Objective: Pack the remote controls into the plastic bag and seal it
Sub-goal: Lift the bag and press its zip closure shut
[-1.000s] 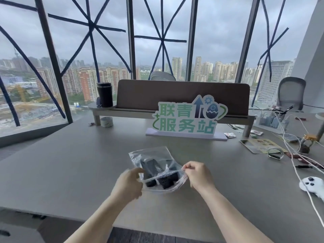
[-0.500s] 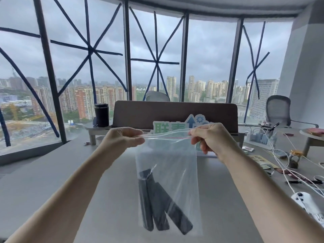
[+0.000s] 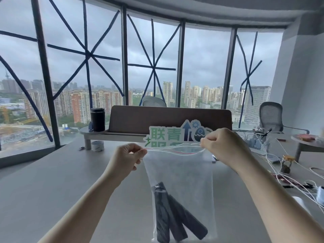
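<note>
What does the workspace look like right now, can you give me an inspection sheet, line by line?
Surface: grey desk, bare in front of the person.
Job's things: clear plastic bag held up, hanging; dark remote controls at its bottom; the zip strip looks partly open.
Clutter: black tumbler on the shelf, tape roll, green sign, small jar.
Grippers: left hand and right hand each pinch a top corner of the bag.
Cables: white cables tangled at the right.
Surroundings: taped windows, office chair.
</note>
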